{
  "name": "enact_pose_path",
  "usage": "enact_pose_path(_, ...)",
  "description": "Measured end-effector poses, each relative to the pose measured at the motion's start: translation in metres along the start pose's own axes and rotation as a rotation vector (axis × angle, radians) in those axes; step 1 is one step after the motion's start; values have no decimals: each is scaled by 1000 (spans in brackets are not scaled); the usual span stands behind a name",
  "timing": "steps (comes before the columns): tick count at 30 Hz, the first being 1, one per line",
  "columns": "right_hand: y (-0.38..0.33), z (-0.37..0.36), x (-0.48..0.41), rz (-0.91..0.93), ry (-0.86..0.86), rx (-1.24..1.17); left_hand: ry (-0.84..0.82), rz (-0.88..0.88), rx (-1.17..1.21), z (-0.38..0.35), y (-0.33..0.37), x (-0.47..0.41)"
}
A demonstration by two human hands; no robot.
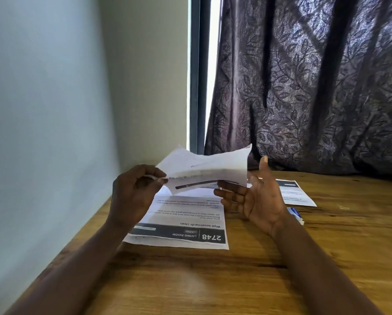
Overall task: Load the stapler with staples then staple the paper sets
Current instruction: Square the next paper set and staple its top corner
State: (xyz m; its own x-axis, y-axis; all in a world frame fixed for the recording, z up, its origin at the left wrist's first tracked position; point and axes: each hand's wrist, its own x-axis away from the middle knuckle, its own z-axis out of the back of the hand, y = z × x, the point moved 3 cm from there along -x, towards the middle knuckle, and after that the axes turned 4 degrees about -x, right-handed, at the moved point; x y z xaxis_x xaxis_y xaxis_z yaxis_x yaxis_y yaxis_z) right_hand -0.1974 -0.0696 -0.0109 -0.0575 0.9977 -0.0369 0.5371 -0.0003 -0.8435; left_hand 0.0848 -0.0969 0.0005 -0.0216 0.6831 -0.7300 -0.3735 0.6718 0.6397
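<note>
A set of white printed sheets [204,167] is held up above the table, bent and slightly blurred. My left hand [133,192] pinches its left edge between thumb and fingers. My right hand [254,196] is at its right edge, palm turned inward, fingers spread under the sheets and thumb up; its grip cannot be made out. Beneath, another printed sheet [183,226] headed "2748 LIVING ROOM" lies flat on the wooden table [213,280]. A further printed paper [297,196] lies behind my right hand. A small blue and white box [296,214] sits by my right wrist. No stapler is visible.
A pale wall [43,110] runs along the table's left side. A dark leaf-patterned curtain [315,87] hangs behind the table's far edge, beside a window frame [197,76].
</note>
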Motion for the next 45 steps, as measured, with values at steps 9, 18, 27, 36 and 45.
enact_pose_path(9, -18, 15, -1, 108, 259, 80, -258, 154, -161, -18, -13, 9)
enact_pose_path(18, -17, 2, 8, 207, 101, 318, -167, 310, -226, -11, -12, 8)
enact_pose_path(27, -9, 15, -1, 271, 154, 460, -241, 486, 118, -22, -20, 8)
enact_pose_path(36, -3, 9, 5, 114, 46, 597, -231, 540, 355, -20, -13, 5)
enact_pose_path(45, -8, 9, 6, 230, 48, 530, -398, 397, 279, -25, -15, 8)
